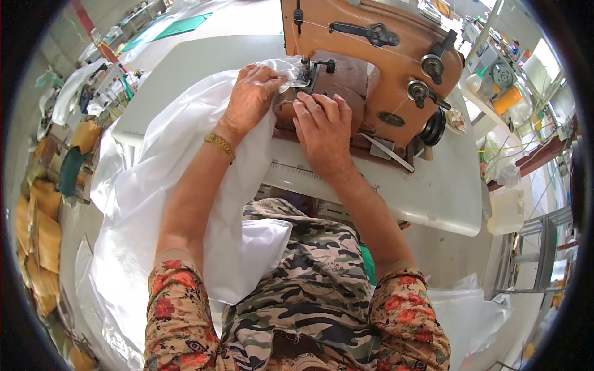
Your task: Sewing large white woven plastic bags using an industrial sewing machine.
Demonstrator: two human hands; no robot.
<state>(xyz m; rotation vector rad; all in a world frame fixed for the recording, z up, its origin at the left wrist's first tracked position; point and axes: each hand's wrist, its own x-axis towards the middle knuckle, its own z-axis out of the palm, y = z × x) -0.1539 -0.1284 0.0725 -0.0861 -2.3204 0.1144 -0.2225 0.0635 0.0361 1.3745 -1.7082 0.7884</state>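
Note:
A brown sewing machine [371,74] stands on a pale table, its presser foot [304,74] lowered near the bed's left side. My left hand [252,96] is closed on a white fabric [185,136] just left of the foot, fingertips close to it. This fabric spreads over the table's left side, hangs down and lies partly across my lap. My right hand [325,127] rests on the machine bed in front of the foot, fingers stretched out and slightly apart. Whether its fingertips touch the fabric edge cannot be made out.
A ruler strip [297,170] runs along the near part of the pale table [433,204]. The handwheel [433,127] sits at the machine's right. Brown material [43,235] is piled at far left. A metal stool [538,253] and more white fabric [464,315] are at right.

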